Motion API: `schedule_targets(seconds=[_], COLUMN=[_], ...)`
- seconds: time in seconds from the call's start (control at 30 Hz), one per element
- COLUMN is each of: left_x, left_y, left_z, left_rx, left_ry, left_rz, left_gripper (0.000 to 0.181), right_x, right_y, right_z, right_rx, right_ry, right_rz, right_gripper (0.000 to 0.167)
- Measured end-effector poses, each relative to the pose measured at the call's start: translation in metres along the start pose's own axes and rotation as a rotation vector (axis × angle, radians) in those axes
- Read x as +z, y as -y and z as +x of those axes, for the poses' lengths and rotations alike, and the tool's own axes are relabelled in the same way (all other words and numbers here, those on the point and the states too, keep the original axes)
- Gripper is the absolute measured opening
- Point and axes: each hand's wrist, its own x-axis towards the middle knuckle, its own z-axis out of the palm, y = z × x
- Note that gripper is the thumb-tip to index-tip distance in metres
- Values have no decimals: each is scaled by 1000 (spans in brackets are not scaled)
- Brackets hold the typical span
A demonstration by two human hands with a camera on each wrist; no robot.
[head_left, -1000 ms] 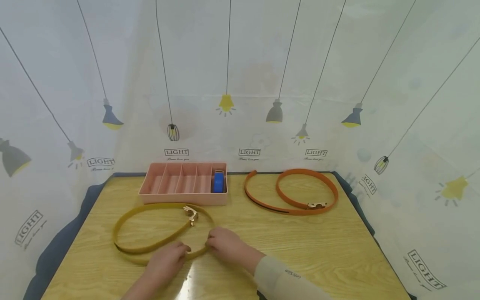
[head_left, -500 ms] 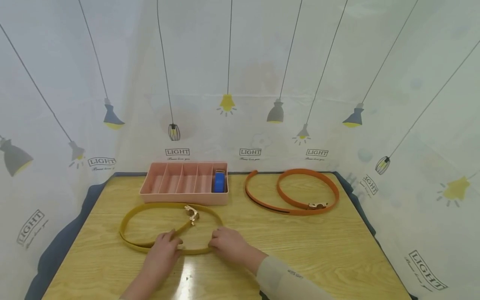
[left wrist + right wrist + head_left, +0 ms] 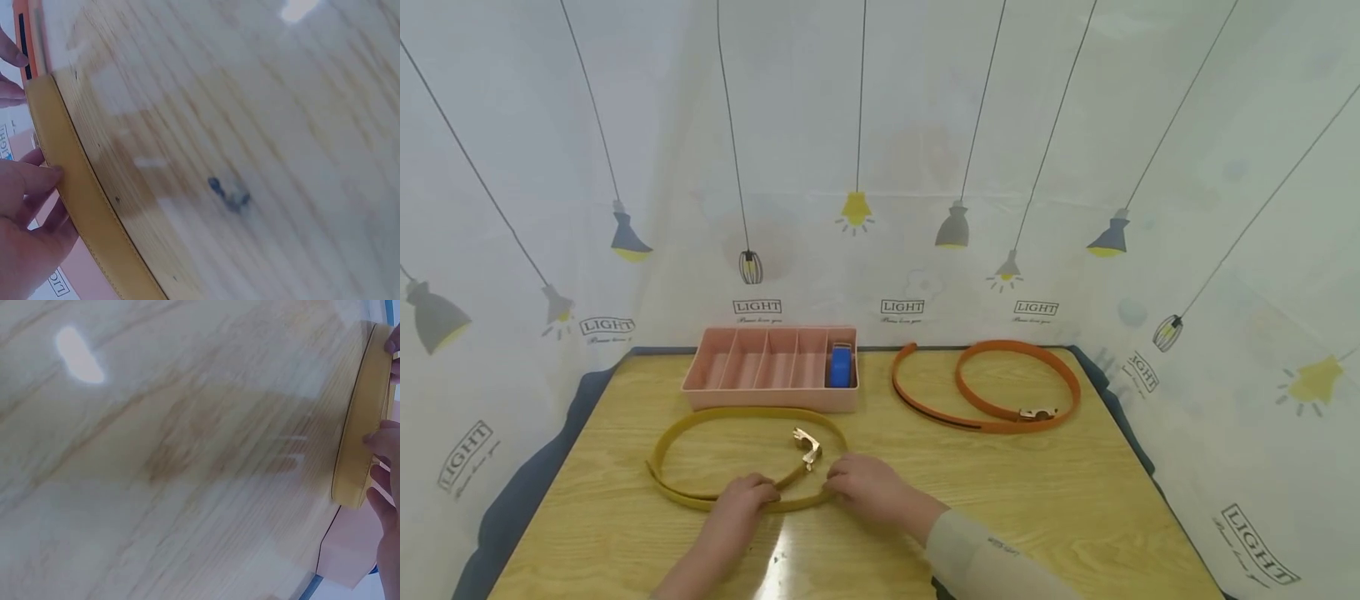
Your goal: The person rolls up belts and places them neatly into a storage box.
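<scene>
Yellow belt (image 3: 752, 412) looped on the wood-grain table (image 3: 1037, 517), just in front of the pink tray (image 3: 775, 401); gold-toned buckle (image 3: 807, 448) inside the loop; left hand (image 3: 739, 504) pinches the strap at the near side, thumb on the outer face, fingers behind; right hand (image 3: 868, 486) pinches the strap at the loop's right end, likewise; tray divided into compartments, a blue object (image 3: 841, 365) in the rightmost; orange belt (image 3: 1067, 372) loosely coiled right of the tray, well apart from the yellow; lamp-printed sheeting (image 3: 902, 125) behind.
</scene>
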Motion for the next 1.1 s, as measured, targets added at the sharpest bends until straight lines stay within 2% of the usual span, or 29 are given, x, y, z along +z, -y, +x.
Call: schedule_targets(seconds=[0.13, 0.3, 0.47, 0.6, 0.73, 0.83, 1.1], left_x=[2, 5, 6, 7, 9, 11, 11], left_y=[-3, -4, -7, -8, -8, -8, -9], left_z=[1, 2, 3, 4, 5, 5, 3], left_rx=[10, 38, 49, 63, 61, 63, 74], left_ry=[25, 46, 82, 124, 175, 187, 132], left_rz=[-9, -16, -30, -65, -94, -84, 45], left_gripper=[23, 19, 20, 20, 18, 16, 16], right_x=[-1, -2, -3, -6, -7, -7, -9], right_y=[-5, -9, -12, -11, -11, -12, -16], right_z=[-2, -4, -3, -3, -6, -8, -17], right_rx=[18, 18, -66, -84, -83, -103, -178], right_ry=[-24, 22, 60, 80, 45, -4, -109], right_rz=[-18, -29, -83, -113, -122, -111, -80], right_gripper=[29, 45, 40, 27, 19, 16, 19])
